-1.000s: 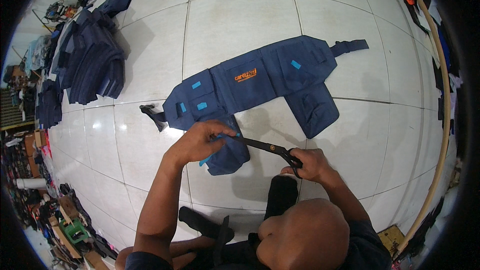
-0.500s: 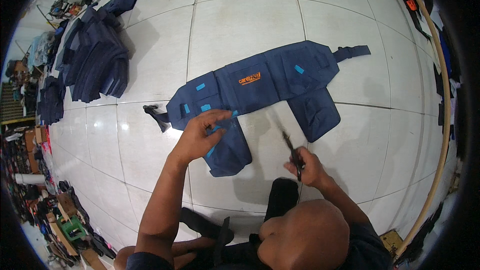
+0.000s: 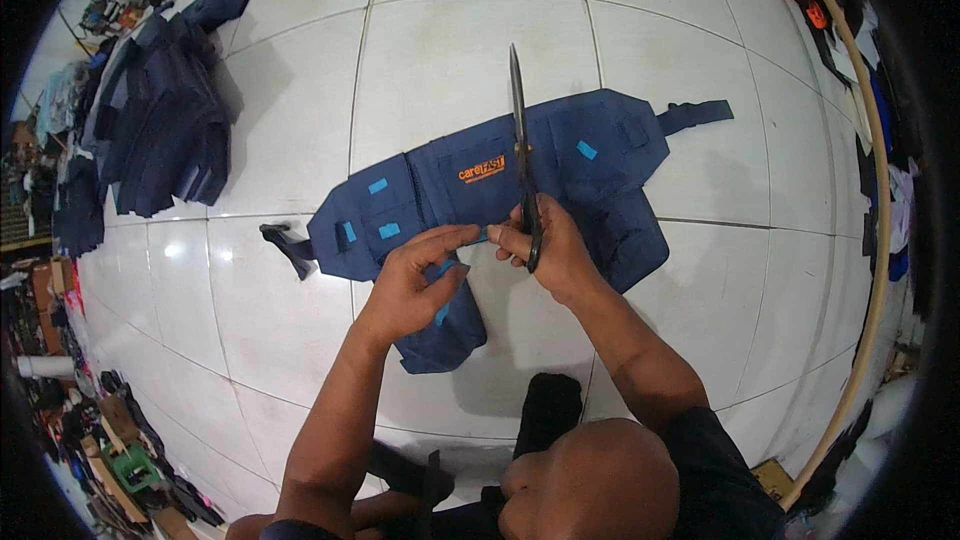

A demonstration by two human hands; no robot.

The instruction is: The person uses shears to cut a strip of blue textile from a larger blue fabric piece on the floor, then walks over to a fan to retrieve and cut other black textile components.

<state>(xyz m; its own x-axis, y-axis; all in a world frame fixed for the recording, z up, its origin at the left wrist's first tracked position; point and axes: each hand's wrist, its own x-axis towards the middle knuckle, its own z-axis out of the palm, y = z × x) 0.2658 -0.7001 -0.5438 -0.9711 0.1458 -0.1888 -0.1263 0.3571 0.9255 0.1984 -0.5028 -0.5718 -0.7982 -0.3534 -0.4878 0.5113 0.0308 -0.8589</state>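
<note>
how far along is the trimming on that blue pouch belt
Done: a pile of similar navy pieces lies off to the left. In hand: the right hand holds black scissors pointing away, and both hands pinch at something small between the fingertips over the navy pouch belt; the left hand is on it. Left: light-blue tags remain on the belt.

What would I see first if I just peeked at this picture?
First you'd notice the long black scissors sticking straight up in the middle, held in the right hand. Right beside it, the left hand pinches something small and light blue at its fingertips. Under both hands a dark blue pouch belt with light blue tags lies spread flat on the white tiled floor, and a pile of dark blue fabric sits far left.
</note>
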